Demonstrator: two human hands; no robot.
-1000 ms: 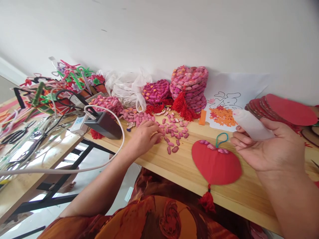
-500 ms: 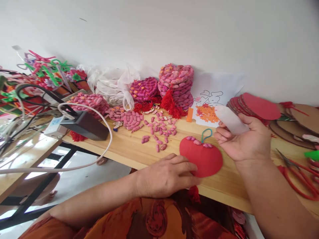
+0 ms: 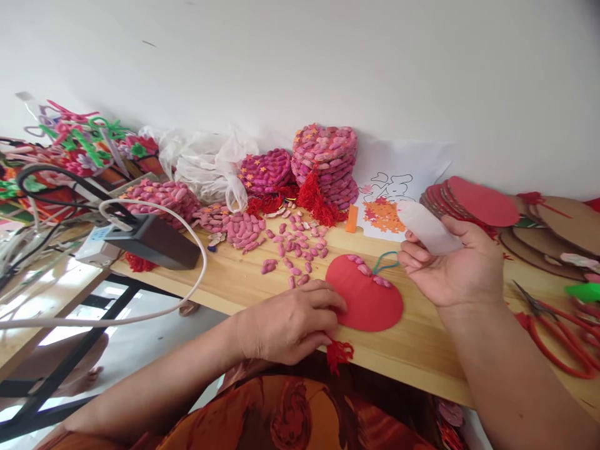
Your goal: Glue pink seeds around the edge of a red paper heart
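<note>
A red heart-shaped card (image 3: 368, 297) lies on the wooden table (image 3: 435, 356), with a few pink beans stuck along its top edge, a teal loop and a red tassel (image 3: 338, 354) hanging off the table edge. My left hand (image 3: 290, 322) pinches the card's left edge with curled fingers. My right hand (image 3: 452, 262) is wrapped round a white glue tube (image 3: 427, 226), held just right of the card. Loose pink beans (image 3: 293, 247) lie scattered behind the card.
Stacks of bean-covered hearts (image 3: 325, 162) stand at the wall beside a plastic bag (image 3: 206, 164). Blank red cards (image 3: 473, 201) and red scissors (image 3: 560, 331) lie at right. A black box (image 3: 152, 240) with a white cable sits at left. A drawing sheet (image 3: 394, 194) leans behind.
My left hand left the loose beans and came down to the red card's left edge. The card has shifted slightly left. My right hand keeps the tube.
</note>
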